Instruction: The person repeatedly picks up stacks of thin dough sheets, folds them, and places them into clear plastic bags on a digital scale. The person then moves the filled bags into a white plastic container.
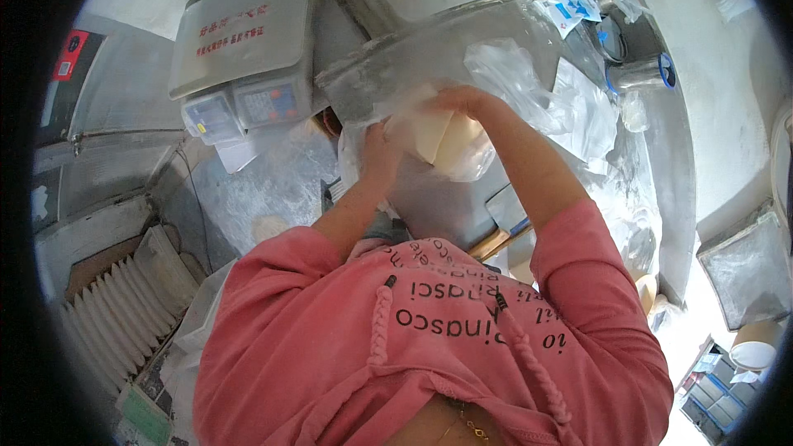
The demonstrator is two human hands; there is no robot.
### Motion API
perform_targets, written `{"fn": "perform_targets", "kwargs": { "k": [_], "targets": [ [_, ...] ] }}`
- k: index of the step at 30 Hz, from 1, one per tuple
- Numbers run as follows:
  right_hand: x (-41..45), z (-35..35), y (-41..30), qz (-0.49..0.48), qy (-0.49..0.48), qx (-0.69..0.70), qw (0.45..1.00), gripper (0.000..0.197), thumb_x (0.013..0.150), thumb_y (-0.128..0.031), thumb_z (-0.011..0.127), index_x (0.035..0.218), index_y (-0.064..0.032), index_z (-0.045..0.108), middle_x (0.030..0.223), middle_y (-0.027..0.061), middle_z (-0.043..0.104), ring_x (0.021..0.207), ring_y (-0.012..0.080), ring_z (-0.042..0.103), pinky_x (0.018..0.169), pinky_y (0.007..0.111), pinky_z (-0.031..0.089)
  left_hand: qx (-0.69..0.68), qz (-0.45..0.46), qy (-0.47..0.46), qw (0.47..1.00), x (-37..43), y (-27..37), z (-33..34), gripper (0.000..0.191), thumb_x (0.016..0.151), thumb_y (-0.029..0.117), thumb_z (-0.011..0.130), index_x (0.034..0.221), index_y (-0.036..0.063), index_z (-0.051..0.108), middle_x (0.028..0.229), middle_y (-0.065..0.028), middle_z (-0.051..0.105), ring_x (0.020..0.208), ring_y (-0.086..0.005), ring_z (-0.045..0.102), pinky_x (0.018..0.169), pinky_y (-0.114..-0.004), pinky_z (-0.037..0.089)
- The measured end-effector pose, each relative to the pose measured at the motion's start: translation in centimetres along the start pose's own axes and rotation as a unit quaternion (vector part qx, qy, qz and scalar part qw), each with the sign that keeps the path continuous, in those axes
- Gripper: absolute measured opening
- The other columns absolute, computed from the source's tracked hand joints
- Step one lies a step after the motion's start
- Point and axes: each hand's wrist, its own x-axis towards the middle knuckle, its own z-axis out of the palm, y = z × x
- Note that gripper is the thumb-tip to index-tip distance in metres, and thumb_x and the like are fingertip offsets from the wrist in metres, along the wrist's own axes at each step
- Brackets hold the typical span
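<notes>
A pale yellow block or stack of sheets, its exact kind unclear, sits partly in a clear plastic bag in front of my chest. My left hand grips the bag's near-left side, where thin film hangs past the fingers. Over the far edge of the pale stack, my right hand bends with the bag's film at its fingertips. Motion blur hides the fingertips of both hands. Below the stack, a flat metal blade and a wooden handle lie near my right forearm.
A digital scale with a covered platform stands at front left. Crumpled plastic bags and a white sheet lie right of my hands. Farther right are a metal canister with a blue rim and a printed packet.
</notes>
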Motion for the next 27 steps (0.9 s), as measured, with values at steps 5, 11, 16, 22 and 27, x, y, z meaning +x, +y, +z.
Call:
{"fn": "perform_targets", "kwargs": {
  "k": [5, 11, 16, 22, 27],
  "targets": [
    [-0.6, 0.3, 0.7, -0.049, 0.08, -0.144, 0.985, 0.073, 0.073, -0.052, 0.065, 0.131, -0.0138, 0.046, 0.12, 0.0156, 0.055, 0.112, 0.0296, 0.051, 0.097, 0.039, 0.037, 0.228, 0.197, 0.005, 0.954, -1.4, 2.6, -2.4, 0.051, 0.08, 0.027, 0.062, 0.124, 0.0039, 0.049, 0.114, -0.0188, 0.052, 0.109, -0.037, 0.045, 0.094, -0.042, 0.036],
    [-7.1, 2.0, -0.5, -0.037, 0.18, -0.406, 0.895, 0.07, 0.083, -0.059, 0.046, 0.131, -0.0087, 0.043, 0.115, 0.0216, 0.057, 0.111, 0.037, 0.052, 0.1, 0.044, 0.034, 0.35, 0.403, 0.249, 0.808, -2.9, 7.0, -5.1, 0.041, 0.079, 0.023, 0.063, 0.114, 0.0036, 0.054, 0.111, -0.0193, 0.054, 0.107, -0.036, 0.048, 0.093, -0.041, 0.038],
    [-17.3, 3.4, -2.0, 0.025, -0.041, -0.658, 0.752, 0.056, 0.085, -0.053, 0.046, 0.116, -0.0078, 0.054, 0.096, 0.0149, 0.065, 0.096, 0.0297, 0.061, 0.09, 0.046, 0.04, 0.021, 0.148, -0.052, 0.987, 1.0, 8.3, -7.7, 0.019, 0.079, 0.02, 0.062, 0.079, 0.0022, 0.057, 0.075, -0.0105, 0.058, 0.071, -0.024, 0.057, 0.066, -0.035, 0.044],
    [-22.9, 3.5, -9.5, 0.025, 0.027, -0.678, 0.734, 0.019, 0.08, -0.027, 0.06, 0.077, -0.0086, 0.063, 0.076, 0.0103, 0.065, 0.078, 0.0285, 0.063, 0.075, 0.039, 0.046, -0.222, 0.064, -0.258, 0.938, -2.2, 15.2, -11.8, 0.019, 0.083, 0.019, 0.058, 0.076, 0.0012, 0.057, 0.061, -0.0021, 0.049, 0.052, -0.0119, 0.046, 0.051, -0.025, 0.038],
    [-24.3, 3.2, -20.7, -0.223, 0.13, -0.719, 0.645, 0.015, 0.076, -0.019, 0.068, 0.067, -0.0105, 0.06, 0.063, 0.0067, 0.054, 0.063, 0.0256, 0.054, 0.075, 0.035, 0.041, -0.068, 0.293, -0.046, 0.952, -2.4, 20.0, -19.3, 0.023, 0.089, 0.02, 0.053, 0.083, -0.0013, 0.06, 0.061, 0.0009, 0.046, 0.049, -0.0086, 0.039, 0.05, -0.024, 0.036]
  ]
}}
